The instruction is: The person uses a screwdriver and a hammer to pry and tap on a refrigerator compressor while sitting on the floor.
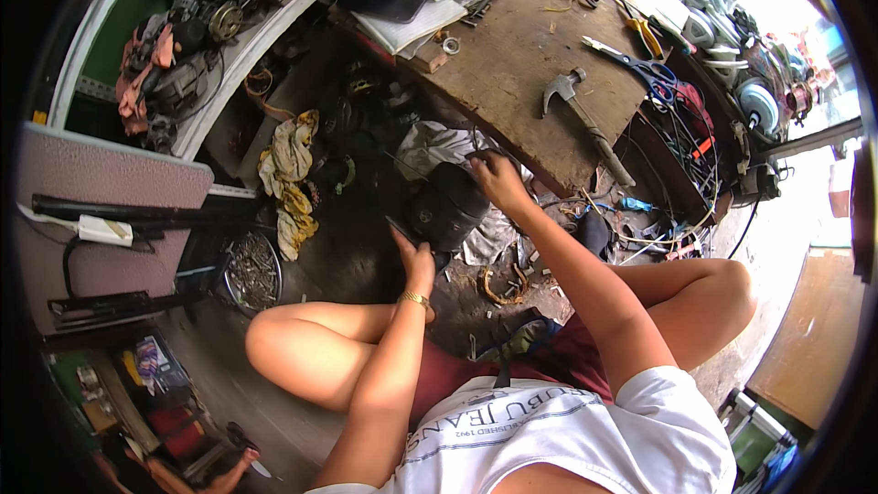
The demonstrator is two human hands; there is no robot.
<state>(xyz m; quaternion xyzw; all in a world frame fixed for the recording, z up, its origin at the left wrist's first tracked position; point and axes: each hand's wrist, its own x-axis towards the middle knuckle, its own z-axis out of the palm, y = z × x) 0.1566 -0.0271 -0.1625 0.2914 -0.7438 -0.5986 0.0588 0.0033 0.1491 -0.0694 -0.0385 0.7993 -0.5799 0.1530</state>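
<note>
Black motor housing [448, 206] on floor, left hand [416, 261] grip closed on near edge, right hand [498, 178] grip closed on far rim

Workbench [512, 73] crowds motor [446, 206] (scraps around)

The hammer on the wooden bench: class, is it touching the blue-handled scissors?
Apart. The head view shows the hammer lying lower on the bench, with bare wood plainly visible between it and the scissors.

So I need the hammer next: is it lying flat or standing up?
Lying flat: the hammer rests lengthwise on the wooden bench.
</note>
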